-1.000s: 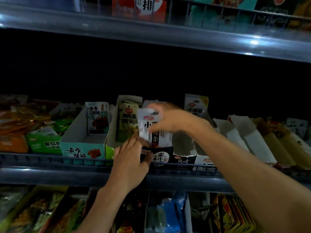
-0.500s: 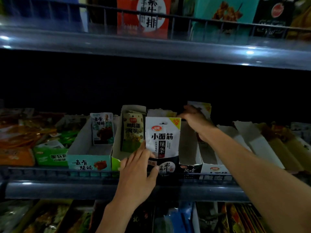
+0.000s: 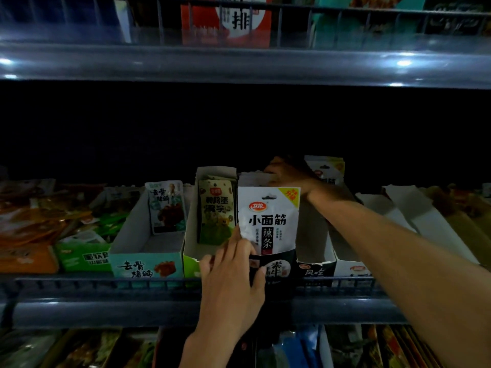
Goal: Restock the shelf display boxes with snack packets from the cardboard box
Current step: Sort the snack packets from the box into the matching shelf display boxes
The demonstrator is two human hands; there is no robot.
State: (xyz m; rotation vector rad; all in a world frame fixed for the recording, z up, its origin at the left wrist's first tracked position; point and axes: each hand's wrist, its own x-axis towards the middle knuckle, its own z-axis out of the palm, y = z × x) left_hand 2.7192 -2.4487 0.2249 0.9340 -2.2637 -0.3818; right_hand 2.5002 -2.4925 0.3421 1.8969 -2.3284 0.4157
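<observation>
My left hand (image 3: 233, 282) fingers steady the white packet (image 3: 268, 221) upright; my right hand (image 3: 289, 173) fingers grip the packets behind (image 3: 252, 179).

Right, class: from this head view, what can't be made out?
- Cardboard box: not in frame.
- Right hand fingertips: lost in the dark shelf back, behind the packets.
- Black box contents: hidden by the front packet.
- Left hand palm: faces away.

upper shelf edge (image 3: 239, 62) | red carton (image 3: 225, 19) above | lower-tier packets (image 3: 385, 346) | wire rail (image 3: 106, 284)
</observation>
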